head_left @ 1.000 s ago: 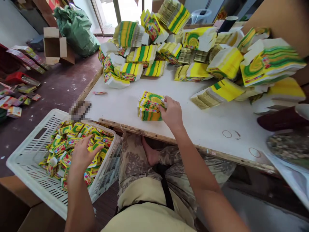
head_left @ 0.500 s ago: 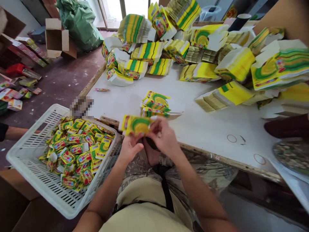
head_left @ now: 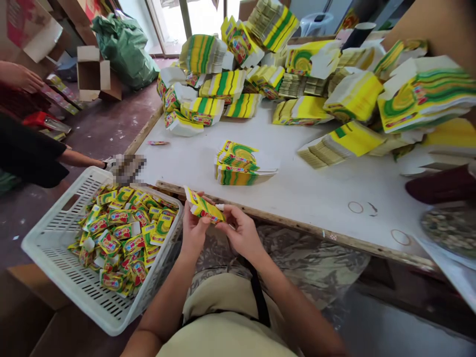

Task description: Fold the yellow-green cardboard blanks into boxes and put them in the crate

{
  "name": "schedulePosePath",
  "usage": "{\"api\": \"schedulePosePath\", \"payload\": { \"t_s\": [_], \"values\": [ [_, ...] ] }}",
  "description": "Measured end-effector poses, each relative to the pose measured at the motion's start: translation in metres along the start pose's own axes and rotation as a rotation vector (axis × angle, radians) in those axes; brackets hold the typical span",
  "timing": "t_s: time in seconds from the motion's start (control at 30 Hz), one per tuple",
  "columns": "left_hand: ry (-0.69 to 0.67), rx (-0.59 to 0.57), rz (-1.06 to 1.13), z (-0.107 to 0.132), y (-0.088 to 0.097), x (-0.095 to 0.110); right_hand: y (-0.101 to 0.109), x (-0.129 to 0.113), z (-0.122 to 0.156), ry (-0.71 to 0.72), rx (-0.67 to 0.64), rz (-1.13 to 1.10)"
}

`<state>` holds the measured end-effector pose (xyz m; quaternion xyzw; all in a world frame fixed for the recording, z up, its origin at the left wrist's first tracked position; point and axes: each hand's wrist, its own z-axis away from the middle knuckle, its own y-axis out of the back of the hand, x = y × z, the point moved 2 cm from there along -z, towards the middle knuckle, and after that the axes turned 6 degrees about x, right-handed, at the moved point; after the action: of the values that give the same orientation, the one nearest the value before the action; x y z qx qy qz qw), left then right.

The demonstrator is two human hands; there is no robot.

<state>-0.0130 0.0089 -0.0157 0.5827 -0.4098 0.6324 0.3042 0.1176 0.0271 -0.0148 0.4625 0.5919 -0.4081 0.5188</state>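
Between my two hands, just in front of the table's near edge, is a small yellow and green printed carton [head_left: 206, 208]. My left hand [head_left: 194, 230] is closed around its left end, thumb on the near side. At the right end, the fingers of my right hand [head_left: 240, 228] pinch it; a white covering shows on one fingertip. A stack of flat cartons [head_left: 238, 163] of the same print lies on the table beyond my hands. To my left, a white plastic basket [head_left: 48, 253] holds many folded cartons [head_left: 122, 233].
Bundles of flat cartons [head_left: 223, 84] are piled along the back of the white table [head_left: 282, 193]. Rubber bands [head_left: 355, 207] lie at the right. Another person's arm [head_left: 82, 158] reaches beside the basket. A green sack [head_left: 124, 49] and an open cardboard box [head_left: 96, 74] stand on the floor.
The carton in my hands has turned from showing its broad face to a tilted, opened-out shape, and sits slightly lower. Another person's arms have come into view at the left.
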Motion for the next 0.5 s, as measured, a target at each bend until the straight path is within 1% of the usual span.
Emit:
{"api": "schedulePosePath", "payload": {
  "t_s": [0.07, 0.17, 0.23, 0.27, 0.33, 0.4, 0.47, 0.5],
  "values": [
    [-0.012, 0.003, 0.047, 0.001, 0.0, -0.004, 0.009, -0.001, -0.001, 0.071, 0.034, 0.074],
    [-0.022, 0.062, 0.04, -0.002, 0.0, -0.007, 0.018, -0.005, -0.002, 0.175, 0.052, 0.17],
    [-0.001, 0.034, 0.027, -0.007, 0.004, -0.004, 0.026, -0.008, -0.003, 0.226, 0.053, 0.21],
    [0.016, -0.005, 0.022, -0.01, 0.008, 0.0, 0.032, -0.009, -0.004, 0.255, 0.061, 0.236],
    [0.024, -0.134, 0.027, -0.018, 0.018, 0.015, 0.046, -0.012, -0.006, 0.334, 0.092, 0.337],
    [-0.031, -0.287, -0.008, -0.024, 0.028, 0.034, 0.058, -0.016, -0.006, 0.442, 0.121, 0.501],
    [-0.112, -0.441, -0.179, -0.026, 0.031, 0.051, 0.062, -0.021, -0.004, 0.554, 0.09, 0.649],
    [-0.144, -0.509, -0.309, -0.025, 0.03, 0.056, 0.06, -0.023, -0.002, 0.599, 0.043, 0.686]
  ]
}}
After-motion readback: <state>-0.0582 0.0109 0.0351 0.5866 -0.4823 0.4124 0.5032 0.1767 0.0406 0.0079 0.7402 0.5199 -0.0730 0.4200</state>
